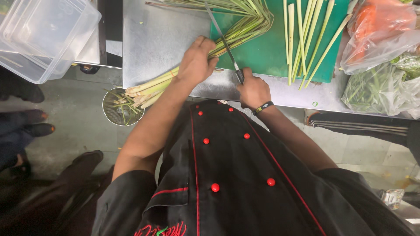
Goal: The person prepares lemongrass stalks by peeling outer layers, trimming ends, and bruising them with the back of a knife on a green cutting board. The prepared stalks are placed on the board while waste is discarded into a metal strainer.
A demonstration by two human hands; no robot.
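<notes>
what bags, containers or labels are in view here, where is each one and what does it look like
Clear plastic bag: top right, beside the green cutting board, crumpled, orange produce inside.
Second clear plastic bag: right edge of the steel counter, below the first, leafy greens inside.
Clear plastic tub: top left, rectangular, see-through, looks empty.
Red stitched emblem: bottom of the black jacket, partly cut off.
No signs or screens.

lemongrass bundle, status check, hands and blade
Left hand pressing lemongrass bundle down. Right hand gripping knife, blade across stalks. Trimmed stalks aside on green board.
</notes>
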